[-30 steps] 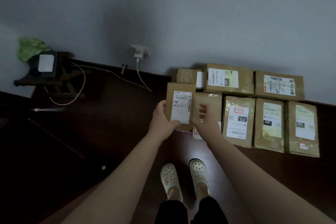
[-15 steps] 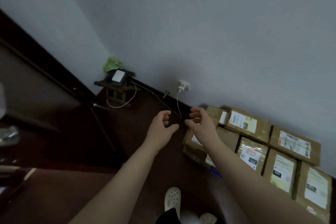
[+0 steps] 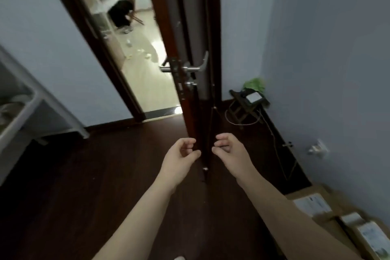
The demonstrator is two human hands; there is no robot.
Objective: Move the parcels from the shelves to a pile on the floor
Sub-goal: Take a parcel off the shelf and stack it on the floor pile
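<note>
Far to the left of the open door, a pale metal shelf unit is cut by the frame edge, with blurred shapes on its tray that cannot be made out. Between it and the door, a dark-framed doorway opens onto a brighter room with a light floor. A second person sits there beside white shelving, with small pale scraps on the floor nearby. The door stands edge-on at the centre, dark brown, and its metal handle sticks out on both sides. Below the handle and in front of the door's edge, the left hand is raised over the dark wooden floor. Its fingers are loosely curled, apart from the thumb, and hold nothing. Just right of that edge, the right hand mirrors it, with fingers bent, thumb apart and an empty palm. Further right of the door, a small dark stool stands in the corner and carries a white device and something green. A pale cable trails from it along the wall's foot towards a wall socket. Furthest right of the door, in the bottom corner, the parcels lie flat on the floor against the wall. These brown cartons form a row running along the wall's foot, and each carton's own long axis is cut off by the frame. Their white labels face up, and the print is too blurred to read.
</note>
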